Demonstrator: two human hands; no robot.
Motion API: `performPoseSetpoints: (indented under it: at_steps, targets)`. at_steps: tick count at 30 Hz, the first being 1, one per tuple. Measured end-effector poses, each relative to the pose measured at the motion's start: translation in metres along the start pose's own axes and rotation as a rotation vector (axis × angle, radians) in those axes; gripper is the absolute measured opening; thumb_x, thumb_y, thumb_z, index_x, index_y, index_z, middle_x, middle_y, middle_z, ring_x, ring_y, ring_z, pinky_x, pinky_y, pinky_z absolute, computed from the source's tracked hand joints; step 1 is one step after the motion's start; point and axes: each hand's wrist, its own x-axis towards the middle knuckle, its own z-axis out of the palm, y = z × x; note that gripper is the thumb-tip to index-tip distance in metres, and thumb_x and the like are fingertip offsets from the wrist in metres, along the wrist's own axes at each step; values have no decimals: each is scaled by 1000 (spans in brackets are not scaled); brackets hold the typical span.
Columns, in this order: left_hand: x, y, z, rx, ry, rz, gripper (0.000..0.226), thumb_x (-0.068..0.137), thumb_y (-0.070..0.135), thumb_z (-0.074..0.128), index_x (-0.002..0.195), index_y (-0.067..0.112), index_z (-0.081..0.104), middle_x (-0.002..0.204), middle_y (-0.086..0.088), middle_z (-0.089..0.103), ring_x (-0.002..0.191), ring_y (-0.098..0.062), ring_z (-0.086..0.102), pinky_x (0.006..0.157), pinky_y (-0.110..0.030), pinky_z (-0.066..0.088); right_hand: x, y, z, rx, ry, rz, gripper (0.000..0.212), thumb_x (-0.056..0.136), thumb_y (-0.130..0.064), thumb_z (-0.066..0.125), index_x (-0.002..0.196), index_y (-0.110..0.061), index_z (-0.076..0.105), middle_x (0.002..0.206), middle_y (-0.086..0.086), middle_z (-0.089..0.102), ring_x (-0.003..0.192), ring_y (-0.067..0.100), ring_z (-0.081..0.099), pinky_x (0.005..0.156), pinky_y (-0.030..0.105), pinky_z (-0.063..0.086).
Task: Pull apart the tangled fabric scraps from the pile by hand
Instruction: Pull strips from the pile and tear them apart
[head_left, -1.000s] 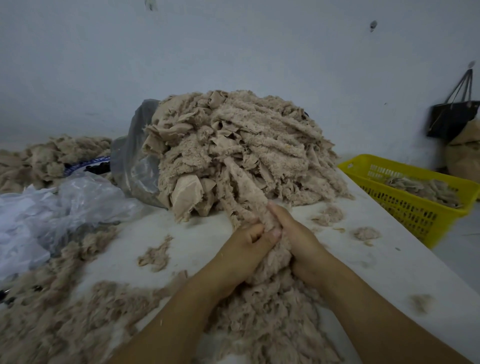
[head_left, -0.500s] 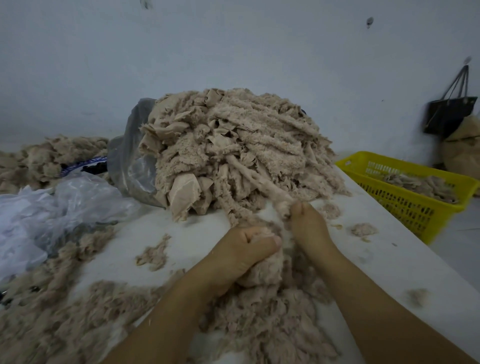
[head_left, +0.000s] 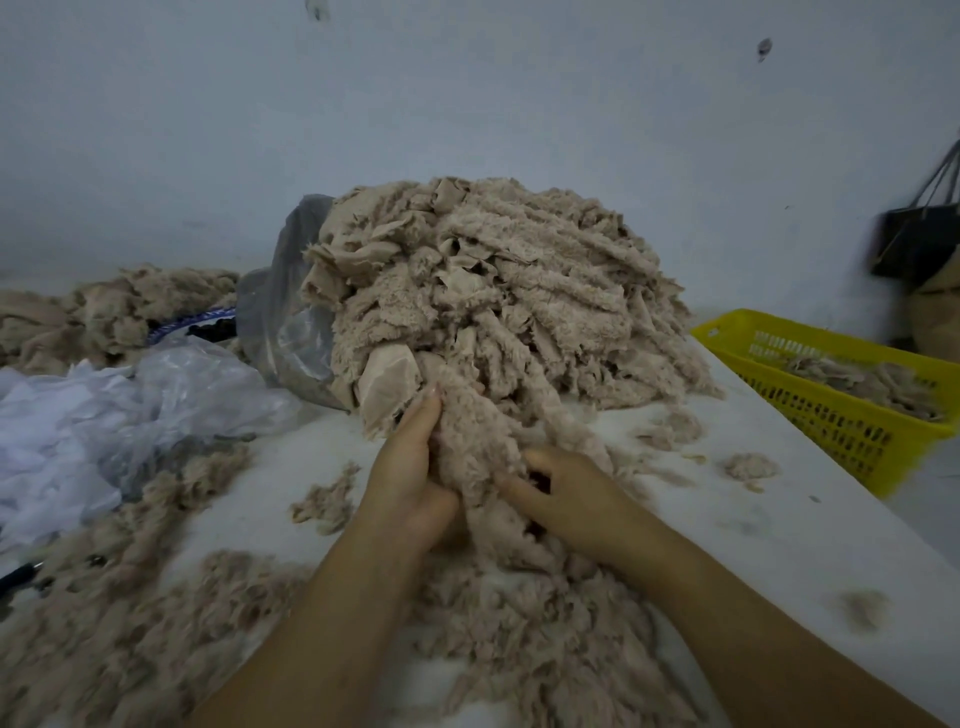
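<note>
A big mound of tangled beige fleece scraps (head_left: 498, 291) rises from a white table (head_left: 779, 540), spilling out of a grey plastic bag (head_left: 283, 317). A thick clump of scraps (head_left: 478, 441) trails from the mound's front towards me. My left hand (head_left: 410, 478) lies along the clump's left side with its fingers reaching up to the mound's foot. My right hand (head_left: 566, 493) grips the same clump from the right, fingers curled into the fluff. Pulled-out scraps (head_left: 524, 623) lie heaped under my wrists.
Loose fluff (head_left: 104, 623) covers the table's left front. Crumpled clear plastic (head_left: 104, 410) lies at left, with another beige heap (head_left: 104, 306) behind it. A yellow basket (head_left: 831, 395) holding scraps stands at right, beside a dark bag (head_left: 919, 239) against the wall.
My left hand has moved forward from the near clump up to the mound's foot. My right hand has come back from the mound's edge and now grips the clump lower down.
</note>
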Motion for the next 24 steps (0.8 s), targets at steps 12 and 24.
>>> performPoseSetpoints:
  at_steps: [12, 24]
  targets:
    - [14, -4, -8, -63, 135, 128, 20, 100, 14, 57, 79, 14, 56, 57, 3, 50, 45, -6, 50, 39, -18, 40, 1, -1, -24, 874, 298, 370, 21, 103, -32, 50, 96, -13, 56, 80, -1, 76, 80, 17, 74, 66, 36, 62]
    - [17, -6, -21, 33, 146, 190, 23, 104, 12, 47, 81, 11, 52, 58, 1, 53, 43, -7, 50, 38, -18, 41, 4, 12, -31, 1089, 291, 401, 35, 96, -39, 56, 82, -12, 74, 85, 12, 73, 73, 26, 72, 61, 33, 57]
